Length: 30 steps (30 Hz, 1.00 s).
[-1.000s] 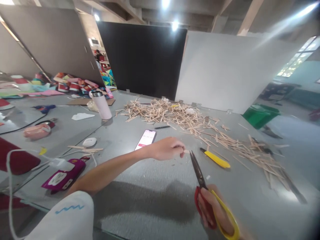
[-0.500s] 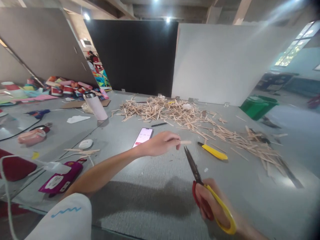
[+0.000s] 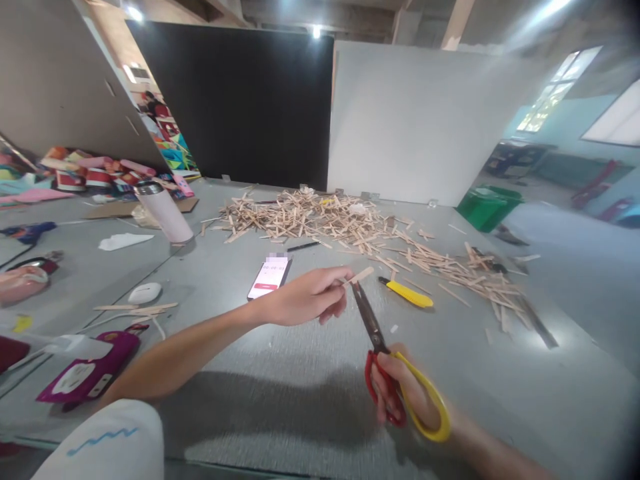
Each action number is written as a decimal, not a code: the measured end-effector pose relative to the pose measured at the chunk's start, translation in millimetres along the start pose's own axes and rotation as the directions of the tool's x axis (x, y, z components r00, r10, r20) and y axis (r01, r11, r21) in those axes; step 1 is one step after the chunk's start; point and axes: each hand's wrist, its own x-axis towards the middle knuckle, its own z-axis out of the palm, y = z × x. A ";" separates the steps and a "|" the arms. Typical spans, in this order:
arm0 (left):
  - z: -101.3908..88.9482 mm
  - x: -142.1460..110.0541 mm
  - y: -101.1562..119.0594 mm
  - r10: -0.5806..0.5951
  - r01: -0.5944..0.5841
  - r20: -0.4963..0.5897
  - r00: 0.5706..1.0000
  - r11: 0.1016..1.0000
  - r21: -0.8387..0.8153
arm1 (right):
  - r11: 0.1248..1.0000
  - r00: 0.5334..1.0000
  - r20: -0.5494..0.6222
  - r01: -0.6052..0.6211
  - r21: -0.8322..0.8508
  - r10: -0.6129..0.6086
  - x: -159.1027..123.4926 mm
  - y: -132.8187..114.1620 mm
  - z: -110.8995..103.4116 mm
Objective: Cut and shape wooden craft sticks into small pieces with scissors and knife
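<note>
The wooden stick point(image 3: 365, 274) has tilted, now meeting the scissors point(image 3: 369, 319).

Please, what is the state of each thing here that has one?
Scissors, gripped by right hand, blade tips at wooden stick
Wooden stick, pinched in left hand
Phone, face up, screen lit
Flask, standing, top on
Stick pile, loose, spread out
Yellow knife, lying flat, blade state unclear

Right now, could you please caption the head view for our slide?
Left hand holding a wooden stick at the blades of scissors in the right hand, near piled sticks.
</note>
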 end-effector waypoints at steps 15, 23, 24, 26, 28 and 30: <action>2.4 -4.7 6.1 0.061 -0.047 -0.051 0.997 0.970 0.240 | 0.998 0.999 -0.008 -0.045 0.032 0.045 1.4 -8.1 -0.5; -1.1 -3.5 6.4 0.049 -0.034 -0.051 0.998 0.967 0.252 | 0.988 0.997 0.060 -0.054 0.144 0.045 0.4 -6.7 -1.2; -1.6 -2.7 6.2 0.059 -0.040 -0.064 0.996 0.965 0.260 | 0.988 0.998 0.050 -0.054 0.147 0.047 0.5 -6.8 -0.9; -2.9 -1.0 6.0 0.087 -0.058 -0.096 0.992 0.961 0.270 | 0.989 0.999 0.018 -0.046 0.144 0.044 0.6 -6.8 -0.4; -4.6 0.5 5.7 0.108 -0.074 -0.123 0.987 0.965 0.252 | 0.991 0.999 -0.030 -0.038 0.130 0.042 0.8 -6.5 -0.4; -5.8 1.5 5.1 0.101 -0.069 -0.139 0.985 0.974 0.216 | 0.992 0.996 -0.078 -0.029 0.120 0.039 1.1 -5.4 -1.6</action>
